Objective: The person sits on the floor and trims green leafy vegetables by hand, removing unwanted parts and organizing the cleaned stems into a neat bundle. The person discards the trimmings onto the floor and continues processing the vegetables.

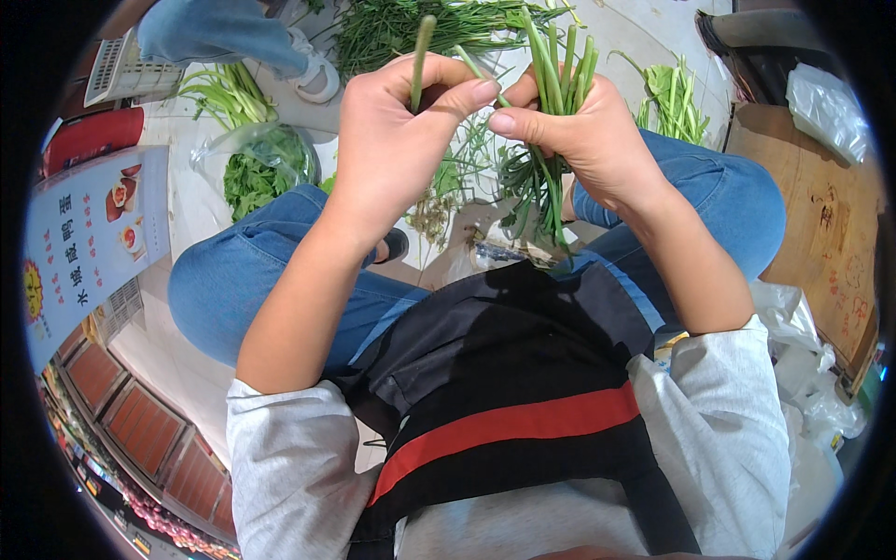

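Note:
My right hand (602, 133) is closed round a bunch of green stalks (556, 77), cut ends up and thin leafy ends (549, 192) hanging below the fist. In my left hand (392, 133) a single thicker stalk (421, 63) stands upright, held in the curled fingers. My left thumb and forefinger also pinch a thin green stem (476, 64) that slants across to the bunch. The two thumbs nearly meet in front of my chest. Below the hands, loose trimmings with pale roots (430, 215) lie on the floor between my knees.
A heap of long thin greens (420, 31) lies ahead. Leafy greens in a clear plastic bag (273, 171) and pale-stalked greens (234, 94) are to the left; more greens (675, 105) lie right. Another person's leg (217, 35) stands ahead-left. A wooden board (805, 210) is on my right.

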Tool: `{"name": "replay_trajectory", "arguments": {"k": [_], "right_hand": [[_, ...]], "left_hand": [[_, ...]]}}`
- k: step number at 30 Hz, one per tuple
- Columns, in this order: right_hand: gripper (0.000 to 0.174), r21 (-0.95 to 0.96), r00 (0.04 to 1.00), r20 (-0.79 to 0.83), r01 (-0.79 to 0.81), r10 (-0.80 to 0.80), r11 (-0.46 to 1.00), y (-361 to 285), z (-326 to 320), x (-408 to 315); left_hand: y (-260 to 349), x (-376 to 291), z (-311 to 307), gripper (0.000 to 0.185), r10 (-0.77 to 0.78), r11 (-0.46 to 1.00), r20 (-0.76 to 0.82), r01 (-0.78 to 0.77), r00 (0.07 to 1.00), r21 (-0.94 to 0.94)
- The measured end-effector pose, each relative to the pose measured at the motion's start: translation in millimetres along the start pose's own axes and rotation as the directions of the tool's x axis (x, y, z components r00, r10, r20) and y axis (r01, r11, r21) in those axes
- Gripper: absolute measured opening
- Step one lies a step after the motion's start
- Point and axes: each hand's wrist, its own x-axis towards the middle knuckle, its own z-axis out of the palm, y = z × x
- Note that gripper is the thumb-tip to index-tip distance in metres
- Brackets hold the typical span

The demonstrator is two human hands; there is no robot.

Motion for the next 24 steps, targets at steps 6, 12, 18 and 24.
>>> {"name": "replay_trajectory", "arguments": {"k": [6,12,18,24], "right_hand": [[0.018,0.051,0.999,0.018,-0.038,0.037,0.998,-1.6,-0.7,0.3],[0.018,0.19,0.996,0.065,-0.076,0.064,0.979,-0.2,-2.9,0.8],[0.024,0.229,0.985,0.164,-0.092,0.055,0.969,3.5,-3.9,1.7],[0.027,0.215,0.955,0.276,-0.174,0.111,0.961,-1.2,-1.0,-2.0]], "left_hand": [[-5.7,7.7,1.4,0.007,0.362,0.916,-0.068,-0.342,0.93,0.208],[-11.3,10.8,-13.5,0.023,0.159,0.965,-0.034,-0.163,0.987,-0.205],[0.0,1.4,10.8,0.019,-0.011,0.967,0.01,0.013,1.0,-0.253],[-9.2,10.8,-8.1,0.019,-0.159,0.79,-0.031,0.108,0.987,-0.604]]}}
